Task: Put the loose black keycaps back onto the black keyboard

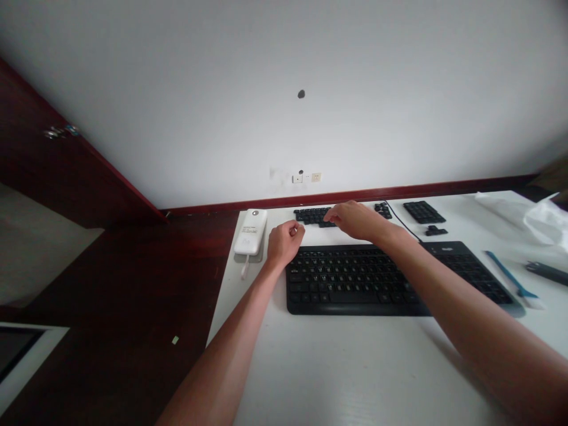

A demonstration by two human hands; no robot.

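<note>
A black keyboard lies on the white table, with small pale marks across its main key area. Behind it, black keycaps are set out in rows. My right hand reaches over the keyboard with fingertips bent down at these keycaps; whether one is pinched between them is hidden. Just off the keyboard's back left corner is my left hand, its fingers curled together. Anything inside them is too small to make out.
A white power bank with a short cable lies at the left edge. More keycaps sit back right, beyond the keyboard cable. On the right are a blue brush, a dark tool and a white plastic bag.
</note>
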